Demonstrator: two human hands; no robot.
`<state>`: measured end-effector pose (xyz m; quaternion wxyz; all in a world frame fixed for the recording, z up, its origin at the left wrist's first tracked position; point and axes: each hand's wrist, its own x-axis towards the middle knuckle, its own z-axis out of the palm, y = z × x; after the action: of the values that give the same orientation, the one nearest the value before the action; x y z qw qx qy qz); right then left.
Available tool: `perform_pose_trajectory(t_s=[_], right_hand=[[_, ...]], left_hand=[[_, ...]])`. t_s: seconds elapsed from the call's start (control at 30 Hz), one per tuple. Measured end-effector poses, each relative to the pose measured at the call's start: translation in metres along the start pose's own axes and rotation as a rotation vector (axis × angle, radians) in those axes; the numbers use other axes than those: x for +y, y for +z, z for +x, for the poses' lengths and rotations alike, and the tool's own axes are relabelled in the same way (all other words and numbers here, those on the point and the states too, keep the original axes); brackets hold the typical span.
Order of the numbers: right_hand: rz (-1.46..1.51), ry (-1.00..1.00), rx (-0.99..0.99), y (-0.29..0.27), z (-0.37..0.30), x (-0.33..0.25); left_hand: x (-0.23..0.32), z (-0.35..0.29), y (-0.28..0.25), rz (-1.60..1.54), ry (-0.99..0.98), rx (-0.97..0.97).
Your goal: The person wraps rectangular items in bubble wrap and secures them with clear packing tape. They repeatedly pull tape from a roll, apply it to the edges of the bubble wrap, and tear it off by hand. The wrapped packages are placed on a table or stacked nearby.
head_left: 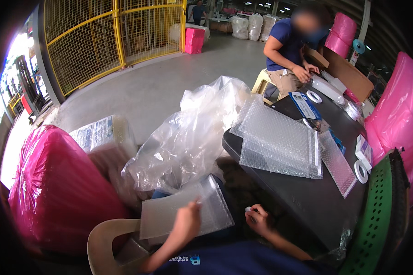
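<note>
My left hand (186, 221) rests on a bubble-wrap pouch (170, 213) lying on my lap, fingers gripping its upper edge. My right hand (257, 219) is curled around a small white object near the edge of the dark table (303, 201); what the object is I cannot tell. A stack of bubble-wrap pouches (280, 140) lies on the table just beyond my hands. A big clear plastic bag (192, 133) full of crumpled film stands in front of me, left of the table.
A large pink bag (55, 188) sits at my left, behind a beige plastic chair (101, 243). Tape rolls (360, 171) and blue-printed packages (305, 104) lie on the table. A seated person (289, 50) works at the far end. A green perforated crate (381, 215) is at right; yellow mesh fencing (101, 36) behind.
</note>
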<state>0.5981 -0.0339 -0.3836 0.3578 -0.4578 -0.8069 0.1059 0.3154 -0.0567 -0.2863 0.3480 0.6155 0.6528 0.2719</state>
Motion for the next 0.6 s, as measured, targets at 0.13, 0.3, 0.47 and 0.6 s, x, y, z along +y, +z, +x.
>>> perform_pose_trajectory(t_s=[0.13,0.3,0.47,0.6], right_hand=[[0.029,-0.006,0.072,0.0,0.005,-0.002],[0.126,0.019,0.07,0.011,-0.003,-0.004],[0.117,-0.025,0.091,0.008,0.012,-0.038],[0.187,0.051,0.028,0.0,0.007,-0.045]], left_hand=[[0.057,-0.014,-0.067,0.001,0.397,0.713],[0.176,0.058,-0.013,0.279,1.003,0.44],[0.248,0.148,0.094,0.51,0.761,-0.514],[0.19,0.138,0.164,0.482,1.02,0.114]])
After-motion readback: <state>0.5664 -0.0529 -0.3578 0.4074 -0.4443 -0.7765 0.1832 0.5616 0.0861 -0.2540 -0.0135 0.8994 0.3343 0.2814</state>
